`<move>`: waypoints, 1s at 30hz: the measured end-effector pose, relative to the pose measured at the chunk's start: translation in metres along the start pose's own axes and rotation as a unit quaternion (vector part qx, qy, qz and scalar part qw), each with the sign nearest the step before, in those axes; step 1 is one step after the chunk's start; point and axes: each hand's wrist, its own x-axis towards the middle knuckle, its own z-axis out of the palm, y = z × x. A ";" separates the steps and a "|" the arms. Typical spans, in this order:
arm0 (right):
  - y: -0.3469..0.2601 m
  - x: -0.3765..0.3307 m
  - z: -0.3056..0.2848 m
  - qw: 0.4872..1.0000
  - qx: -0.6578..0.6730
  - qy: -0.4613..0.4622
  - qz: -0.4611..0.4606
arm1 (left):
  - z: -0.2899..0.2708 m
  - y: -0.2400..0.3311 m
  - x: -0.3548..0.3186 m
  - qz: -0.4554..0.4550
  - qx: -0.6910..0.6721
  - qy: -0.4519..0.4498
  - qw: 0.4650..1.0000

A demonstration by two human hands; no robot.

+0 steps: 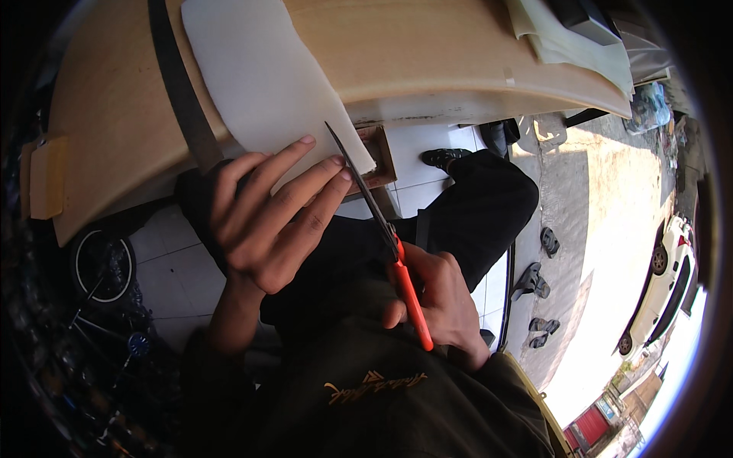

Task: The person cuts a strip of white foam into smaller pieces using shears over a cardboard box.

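Note:
A long white sheet point(259, 72), soft-looking and perhaps foam or thick cloth, lies on the tan table and overhangs its near edge. My left hand point(279, 221) rests on its near part with fingers stretched out and spread; where the thumb is I cannot make out. In my right hand point(443, 294) is a pair of scissors point(408, 286) with red handles and dark blades. The blades look nearly closed and point away from me, lying over the sheet's right side beside my left fingertips. Whether they touch the sheet I cannot tell.
A dark strap point(177, 84) crosses the tan table point(427, 46) left of the sheet. Pale sheets point(565, 49) hang at the far right corner. Below the edge is a brown box point(380, 156). A bicycle wheel point(103, 266) stands left; sandals point(532, 282) lie on the right.

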 end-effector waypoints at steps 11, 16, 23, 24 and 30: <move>-0.013 0.000 0.006 0.995 0.034 0.062 0.064 | -0.004 0.002 -0.004 0.012 -0.013 -0.013 1.000; -0.012 -0.002 0.006 0.996 0.031 0.063 0.051 | 0.002 -0.003 -0.003 -0.038 -0.026 0.024 0.999; 0.001 0.000 0.006 1.000 0.015 0.020 0.011 | 0.003 0.000 -0.001 -0.025 -0.039 0.030 0.998; 0.001 0.001 0.005 1.000 0.004 0.007 0.010 | 0.003 0.002 -0.001 -0.024 -0.042 0.025 0.999; -0.010 0.005 0.006 0.998 -0.043 0.034 0.004 | 0.003 0.006 -0.004 -0.018 -0.064 0.017 0.998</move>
